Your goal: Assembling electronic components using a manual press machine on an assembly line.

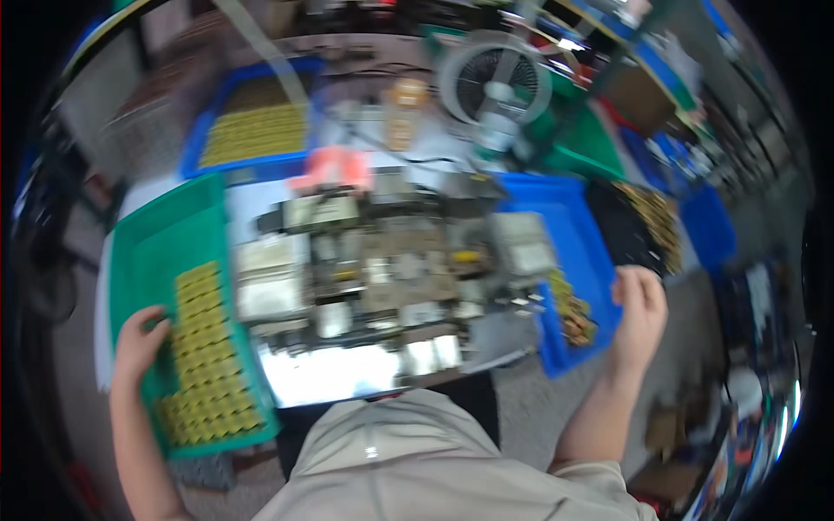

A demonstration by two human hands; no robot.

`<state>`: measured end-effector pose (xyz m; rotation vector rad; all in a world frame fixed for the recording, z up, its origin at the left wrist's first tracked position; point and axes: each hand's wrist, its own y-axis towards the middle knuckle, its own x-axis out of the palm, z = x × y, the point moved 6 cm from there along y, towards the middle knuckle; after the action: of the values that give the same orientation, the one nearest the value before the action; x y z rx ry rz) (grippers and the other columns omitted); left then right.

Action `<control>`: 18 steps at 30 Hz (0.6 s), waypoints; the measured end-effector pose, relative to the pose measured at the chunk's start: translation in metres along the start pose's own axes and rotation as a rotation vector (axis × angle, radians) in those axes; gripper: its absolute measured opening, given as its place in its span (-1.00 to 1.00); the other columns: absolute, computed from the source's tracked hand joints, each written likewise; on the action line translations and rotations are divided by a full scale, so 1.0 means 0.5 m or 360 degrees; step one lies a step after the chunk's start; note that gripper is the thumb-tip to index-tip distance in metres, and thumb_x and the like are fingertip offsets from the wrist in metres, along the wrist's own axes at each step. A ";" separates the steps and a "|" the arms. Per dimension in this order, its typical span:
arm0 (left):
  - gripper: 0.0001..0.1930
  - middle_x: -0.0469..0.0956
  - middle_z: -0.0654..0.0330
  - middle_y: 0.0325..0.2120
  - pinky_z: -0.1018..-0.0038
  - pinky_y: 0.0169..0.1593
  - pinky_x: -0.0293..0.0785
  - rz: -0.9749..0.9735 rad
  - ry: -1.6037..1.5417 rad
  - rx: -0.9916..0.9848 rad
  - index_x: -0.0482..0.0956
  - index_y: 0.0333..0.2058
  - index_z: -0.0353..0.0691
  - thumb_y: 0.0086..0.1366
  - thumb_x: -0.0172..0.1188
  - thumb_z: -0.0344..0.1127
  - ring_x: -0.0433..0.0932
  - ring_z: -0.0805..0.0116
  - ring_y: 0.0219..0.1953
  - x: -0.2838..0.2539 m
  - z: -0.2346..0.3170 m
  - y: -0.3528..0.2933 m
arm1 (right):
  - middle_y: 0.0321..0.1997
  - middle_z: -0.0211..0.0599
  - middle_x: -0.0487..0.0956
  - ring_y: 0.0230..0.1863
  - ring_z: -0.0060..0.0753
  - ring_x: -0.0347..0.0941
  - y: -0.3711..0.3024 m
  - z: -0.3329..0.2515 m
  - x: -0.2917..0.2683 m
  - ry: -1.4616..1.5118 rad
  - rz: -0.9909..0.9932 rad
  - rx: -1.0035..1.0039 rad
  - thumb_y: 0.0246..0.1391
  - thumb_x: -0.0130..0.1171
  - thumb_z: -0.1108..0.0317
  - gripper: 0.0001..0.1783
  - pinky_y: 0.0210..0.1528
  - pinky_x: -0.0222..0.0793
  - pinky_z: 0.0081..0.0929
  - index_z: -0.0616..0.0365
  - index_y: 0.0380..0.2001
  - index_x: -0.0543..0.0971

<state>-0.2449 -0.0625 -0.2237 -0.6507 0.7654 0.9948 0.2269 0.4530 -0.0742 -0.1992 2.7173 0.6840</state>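
Observation:
My left hand [139, 345] is over the left side of a green tray [158, 234], fingers half curled, with a gap between thumb and forefinger. Beside it in the tray stand rows of small yellow blocks [206, 339]. My right hand [640, 314] is at the right edge of a blue tray [579, 227], its fingers drawn together; whatever they hold, if anything, is hidden. Loose small yellowish and brownish pieces [571, 314] lie in that blue tray. Between my hands sits a metal fixture [404, 269] with several blocks and a central plate, blurred by motion.
At the back left stands another blue tray [248, 167] with rows of yellow pieces. A fan [493, 82], a bottle with an orange cap [404, 113] and a clear bottle [497, 130] are behind the fixture. A black bag [618, 227] with brass-coloured pieces lies right of the blue tray.

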 end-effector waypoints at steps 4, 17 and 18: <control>-0.61 0.56 0.11 0.05 0.45 0.13 0.42 0.0264 -0.0248 0.0036 0.51 0.13 -0.32 0.41 0.14 -0.27 0.54 0.29 0.00 -0.042 0.030 -0.024 | -0.43 -0.38 0.59 -0.41 -0.55 0.42 0.069 0.138 -0.108 -0.0721 -0.0278 0.0164 0.12 0.21 0.37 -0.85 -0.30 0.35 -0.63 0.24 -0.37 0.65; -0.64 0.53 0.32 -0.14 0.60 -0.02 0.27 0.0573 -0.0898 -0.0171 0.53 0.14 -0.16 0.48 0.08 -0.15 0.40 0.57 -0.16 0.074 0.146 -0.224 | -0.38 -0.32 0.64 -0.41 -0.50 0.49 0.061 0.372 -0.116 -0.0794 -0.0837 0.1087 0.05 0.29 0.37 -0.76 -0.30 0.44 -0.60 0.28 -0.22 0.68; -0.64 0.53 0.32 -0.14 0.60 -0.02 0.27 0.0592 -0.0895 -0.0160 0.53 0.14 -0.16 0.48 0.08 -0.15 0.40 0.57 -0.16 0.077 0.142 -0.227 | -0.38 -0.32 0.64 -0.41 -0.50 0.49 0.064 0.379 -0.116 -0.0774 -0.0838 0.1076 0.05 0.29 0.37 -0.76 -0.30 0.44 -0.60 0.28 -0.22 0.68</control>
<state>-0.1106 -0.0348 -0.1989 -0.2854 0.3405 1.4817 0.3278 0.5752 -0.1973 -0.4766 2.1300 -0.3051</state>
